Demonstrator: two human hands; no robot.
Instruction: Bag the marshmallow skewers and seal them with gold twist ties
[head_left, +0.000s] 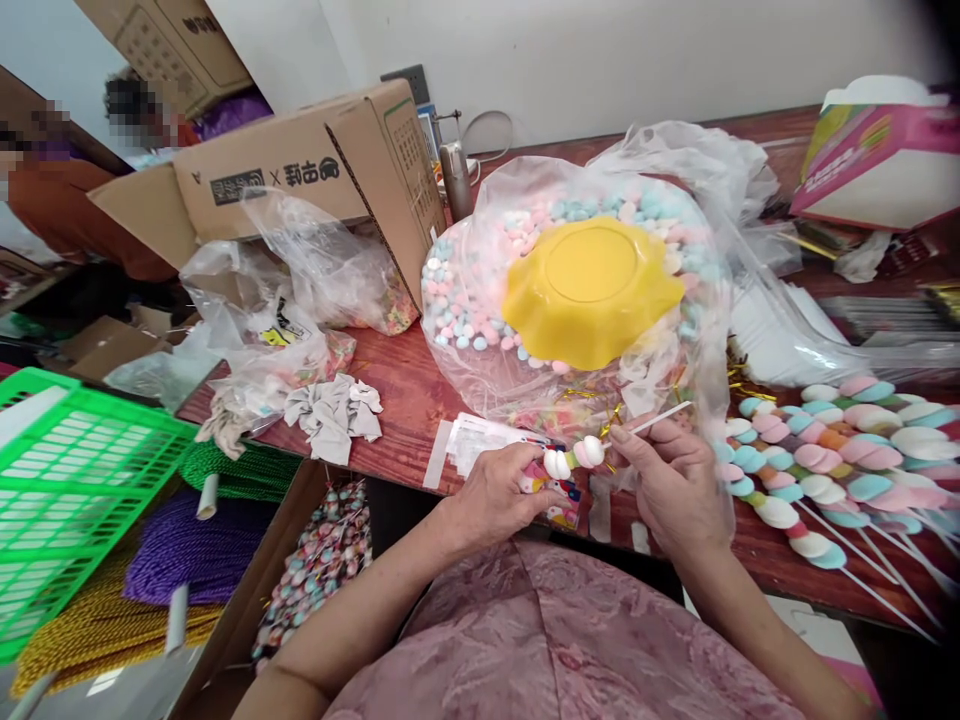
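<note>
My left hand (499, 495) is closed at the marshmallow end of a marshmallow skewer, with white, green and pale pink marshmallows (574, 458) showing beyond its fingers. A colourfully printed wrapper (562, 507) shows just below them; whether the hand grips it too, I cannot tell. My right hand (679, 485) pinches the skewer's white stick (658, 417), which points up to the right. A thin gold tie (611, 425) lies close to the right fingertips. Behind the hands, an upturned yellow scalloped bowl (592, 285) rests on a clear bag of pastel marshmallows (465, 310).
Finished-looking marshmallow skewers (847, 450) lie piled at the right. A cardboard box (300, 180) and crumpled cloth (335, 415) are at the left, near a green basket (82, 480) and purple cords (199, 550). A pink carton (877, 160) stands back right. Another person (82, 215) is far left.
</note>
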